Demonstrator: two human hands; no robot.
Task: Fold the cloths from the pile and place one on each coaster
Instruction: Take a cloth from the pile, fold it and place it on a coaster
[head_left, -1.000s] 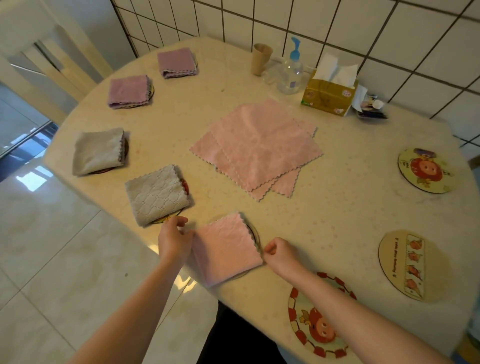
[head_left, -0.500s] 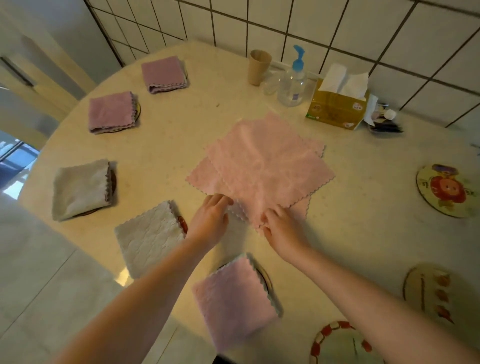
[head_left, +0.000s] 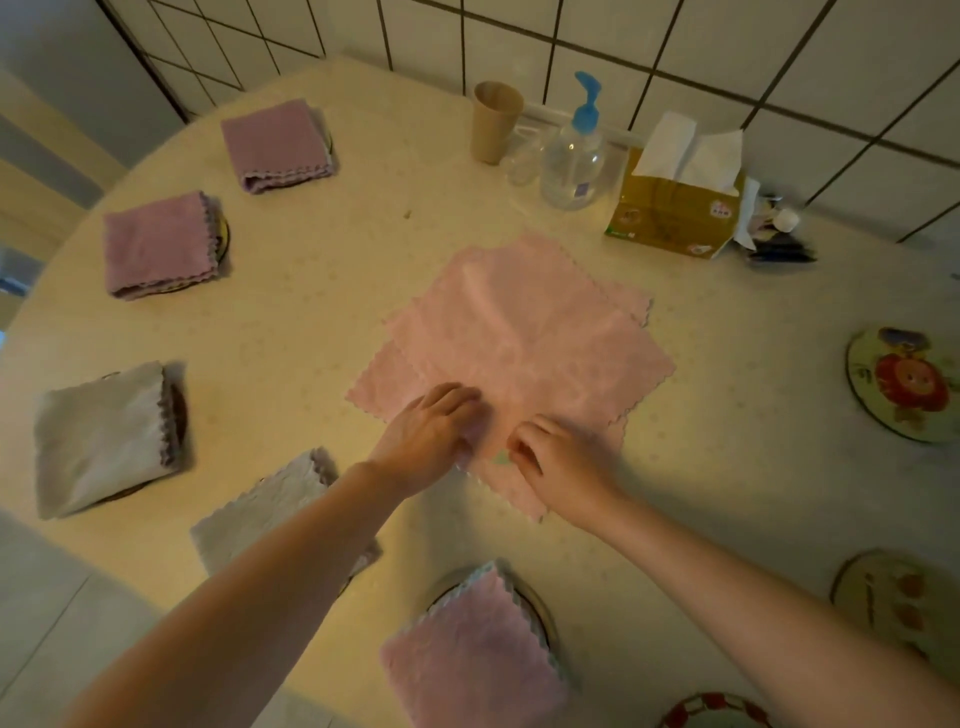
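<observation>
Surface: round cream table (head_left: 291, 332) against a white tiled wall (head_left: 675, 36); only 1 view, head camera looking down.
Pile: pink cloths (head_left: 524, 338) lie flat and overlapping at table centre, at least 2 layers, exact count unclear; spread flat, likely so the top one lifts off cleanly.
Left hand (head_left: 428, 439): on the near corner of the pile, fingers curled onto the fabric; looks like a pinch, though blur leaves it uncertain.
Right hand (head_left: 563, 457): just beside the left, fingers bent onto the same near corner, apparently gathering an edge; grip not fully clear.
Step, as judged: taking the next cloth to fold.
Folded cloths: 5 counted, each on a coaster, 2 mauve (head_left: 278, 145) (head_left: 158, 244) far left, 2 grey (head_left: 104, 436) (head_left: 265, 512) near left, 1 pink (head_left: 470, 654) nearest.
Bare coasters: 3 visible, right (head_left: 904, 384), near right (head_left: 888, 597), bottom edge (head_left: 717, 714).
Far clutter: 1 paper cup (head_left: 493, 122), 1 pump bottle (head_left: 574, 150), 1 tissue box (head_left: 675, 218).
</observation>
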